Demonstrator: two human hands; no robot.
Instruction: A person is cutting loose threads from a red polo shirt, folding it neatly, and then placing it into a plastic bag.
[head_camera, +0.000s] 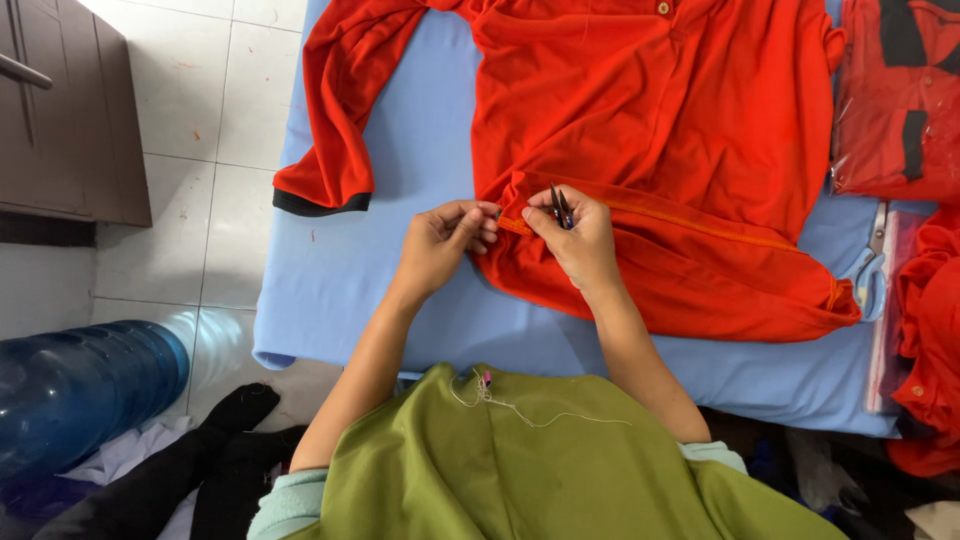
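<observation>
Hem of the red shirt (640, 260) is pinched by the left hand (440, 245), just beside the right hand (575, 240), which is closed around small dark thread snips (560, 207). Beyond both hands, the shirt is spread flat on a blue table cover (360, 270).

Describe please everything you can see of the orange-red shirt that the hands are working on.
The shirt is bright orange-red, of a soft knit-looking cloth, lying flat on the blue table cover. It has a buttoned placket at the top and a long sleeve spread to one side, ending in a black cuff. Its bottom hem is folded up, showing a stitched seam. The left hand pinches the hem edge; the right hand presses on it while holding small dark snips.
</observation>
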